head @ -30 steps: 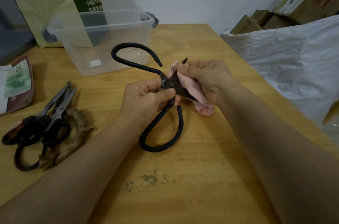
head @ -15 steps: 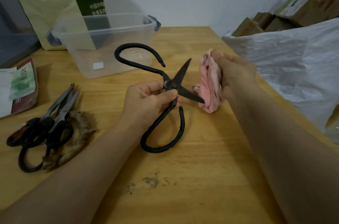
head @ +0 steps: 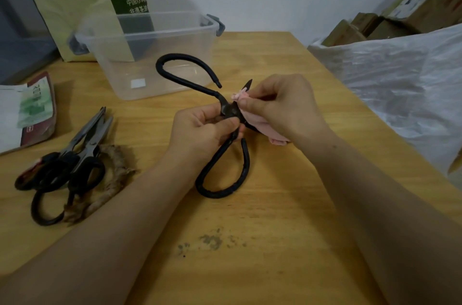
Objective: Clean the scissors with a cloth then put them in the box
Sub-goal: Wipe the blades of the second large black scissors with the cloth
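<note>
the left hand (head: 200,134) grips the black scissors (head: 247,162) at the pivot, blades apart, low over the table. the right hand (head: 282,107) pinches the pink cloth (head: 257,126) round 1 blade, so wiping looks under way. beyond, the clear box (head: 150,34) holds no scissors; boxing remains.

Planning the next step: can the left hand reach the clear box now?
Probably yes: the left hand grips the black scissors near the pivot, and the lidless clear box stands behind with nothing between. Only the right hand, pinching the pink cloth on a blade, holds them.
</note>
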The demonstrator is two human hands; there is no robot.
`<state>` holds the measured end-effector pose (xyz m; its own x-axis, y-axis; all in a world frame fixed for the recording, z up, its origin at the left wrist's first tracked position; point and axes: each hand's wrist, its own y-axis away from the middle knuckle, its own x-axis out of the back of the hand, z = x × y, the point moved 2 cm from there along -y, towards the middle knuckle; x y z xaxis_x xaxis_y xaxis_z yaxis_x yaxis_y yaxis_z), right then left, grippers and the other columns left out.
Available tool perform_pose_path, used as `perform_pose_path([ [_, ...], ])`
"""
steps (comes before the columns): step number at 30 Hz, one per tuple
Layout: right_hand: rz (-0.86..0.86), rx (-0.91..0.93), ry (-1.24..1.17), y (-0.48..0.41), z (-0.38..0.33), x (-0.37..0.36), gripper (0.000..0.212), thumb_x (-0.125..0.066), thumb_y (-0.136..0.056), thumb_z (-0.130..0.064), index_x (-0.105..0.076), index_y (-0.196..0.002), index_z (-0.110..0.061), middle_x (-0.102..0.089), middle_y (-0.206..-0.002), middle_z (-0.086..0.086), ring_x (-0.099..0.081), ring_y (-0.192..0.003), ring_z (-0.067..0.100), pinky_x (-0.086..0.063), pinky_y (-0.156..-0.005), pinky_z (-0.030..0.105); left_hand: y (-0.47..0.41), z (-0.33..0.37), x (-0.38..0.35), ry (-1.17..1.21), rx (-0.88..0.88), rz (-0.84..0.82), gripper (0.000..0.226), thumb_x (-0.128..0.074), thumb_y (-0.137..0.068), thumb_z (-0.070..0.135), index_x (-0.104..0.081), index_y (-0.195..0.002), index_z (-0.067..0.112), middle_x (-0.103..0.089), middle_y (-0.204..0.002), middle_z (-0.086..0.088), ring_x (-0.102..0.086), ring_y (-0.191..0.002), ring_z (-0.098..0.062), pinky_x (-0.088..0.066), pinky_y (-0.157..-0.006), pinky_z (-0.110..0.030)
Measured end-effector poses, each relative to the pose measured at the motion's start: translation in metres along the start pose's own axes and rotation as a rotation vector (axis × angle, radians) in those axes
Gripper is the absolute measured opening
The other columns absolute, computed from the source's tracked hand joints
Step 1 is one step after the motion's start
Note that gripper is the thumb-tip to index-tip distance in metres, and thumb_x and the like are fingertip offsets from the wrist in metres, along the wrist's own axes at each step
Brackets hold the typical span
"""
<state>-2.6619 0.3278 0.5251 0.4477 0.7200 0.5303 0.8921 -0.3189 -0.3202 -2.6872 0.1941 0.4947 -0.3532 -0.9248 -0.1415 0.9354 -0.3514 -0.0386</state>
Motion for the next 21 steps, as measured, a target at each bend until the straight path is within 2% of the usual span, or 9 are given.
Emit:
perform_pose_path([
  [3, -0.093, 0.078, 0.056, 0.003, -0.006, -0.003, 0.026, -0.072, -0.083, -0.024, -0.058, -0.064, -0.036, -0.068, -0.075, -0.001, -0.067, -0.073, 0.022, -0.057, -0.067, 0.041, -0.002, 0.0, 0.003, -0.003, -0.001, 0.018, 0.024, -0.056, -0.083, -0.015, -0.068, -0.088, 0.006, -0.07, -0.071, -0.007, -0.066, -0.064, -0.016, -0.059, -0.069, -0.024],
  [6, -0.176, 0.07, 0.093, 0.0, -0.005, -0.002, 0.017, -0.071, -0.082, -0.017, -0.064, -0.068, -0.025, -0.069, -0.071, 0.012, -0.064, -0.062, 0.027, -0.052, -0.057, 0.037, -0.003, 0.001, 0.003, -0.003, 0.001, 0.018, 0.023, -0.057, -0.083, -0.014, -0.068, -0.085, 0.005, -0.069, -0.072, -0.008, -0.066, -0.062, -0.014, -0.058, -0.066, -0.023],
  [9, -0.247, -0.011, 0.213, -0.003, 0.003, 0.001, 0.003, -0.072, -0.077, -0.012, -0.07, -0.078, -0.013, -0.062, -0.058, 0.005, -0.056, -0.049, 0.018, -0.048, -0.047, 0.027, -0.001, 0.001, 0.002, -0.011, 0.012, 0.02, 0.019, -0.057, -0.083, -0.014, -0.067, -0.089, 0.0, -0.069, -0.075, -0.011, -0.066, -0.062, -0.017, -0.059, -0.068, -0.024],
  [12, -0.28, -0.091, 0.292, -0.002, 0.01, 0.007, 0.008, -0.071, -0.08, -0.016, -0.07, -0.074, -0.01, -0.06, -0.05, 0.005, -0.051, -0.039, 0.012, -0.039, -0.038, 0.019, -0.002, 0.0, 0.003, 0.025, 0.046, 0.048, 0.018, -0.057, -0.084, -0.013, -0.066, -0.093, -0.001, -0.07, -0.078, -0.012, -0.067, -0.065, -0.016, -0.059, -0.068, -0.025],
  [14, -0.131, -0.003, 0.27, -0.003, 0.009, 0.011, 0.013, -0.072, -0.081, -0.022, -0.071, -0.073, -0.013, -0.06, -0.052, -0.004, -0.053, -0.043, 0.004, -0.044, -0.044, 0.022, -0.003, 0.001, 0.005, 0.029, 0.048, 0.056, 0.017, -0.058, -0.084, -0.012, -0.067, -0.092, 0.0, -0.069, -0.078, -0.013, -0.067, -0.065, -0.016, -0.059, -0.069, -0.025],
  [16, -0.032, 0.083, 0.068, -0.002, 0.004, 0.011, 0.004, -0.076, -0.078, -0.023, -0.073, -0.077, -0.02, -0.064, -0.066, -0.011, -0.061, -0.062, 0.003, -0.052, -0.061, 0.021, -0.003, 0.001, 0.005, 0.016, 0.043, 0.037, 0.019, -0.057, -0.083, -0.013, -0.067, -0.089, 0.002, -0.069, -0.076, -0.012, -0.067, -0.064, -0.017, -0.059, -0.068, -0.024],
  [18, -0.076, 0.113, -0.078, -0.001, 0.002, 0.001, 0.006, -0.079, -0.076, -0.022, -0.074, -0.077, -0.027, -0.069, -0.074, -0.01, -0.065, -0.073, 0.003, -0.055, -0.071, 0.024, -0.002, 0.0, 0.004, -0.02, 0.03, 0.013, 0.022, -0.057, -0.082, -0.015, -0.068, -0.088, 0.003, -0.069, -0.078, -0.016, -0.067, -0.067, -0.02, -0.059, -0.069, -0.025],
  [21, -0.145, 0.216, 0.045, -0.001, 0.004, -0.012, 0.004, -0.078, -0.075, -0.028, -0.075, -0.078, -0.027, -0.066, -0.083, -0.009, -0.062, -0.079, 0.008, -0.054, -0.078, 0.04, -0.002, 0.001, 0.003, -0.076, 0.004, 0.004, 0.028, -0.056, -0.078, -0.019, -0.069, -0.089, 0.003, -0.07, -0.087, -0.023, -0.069, -0.078, -0.03, -0.059, -0.076, -0.031],
])
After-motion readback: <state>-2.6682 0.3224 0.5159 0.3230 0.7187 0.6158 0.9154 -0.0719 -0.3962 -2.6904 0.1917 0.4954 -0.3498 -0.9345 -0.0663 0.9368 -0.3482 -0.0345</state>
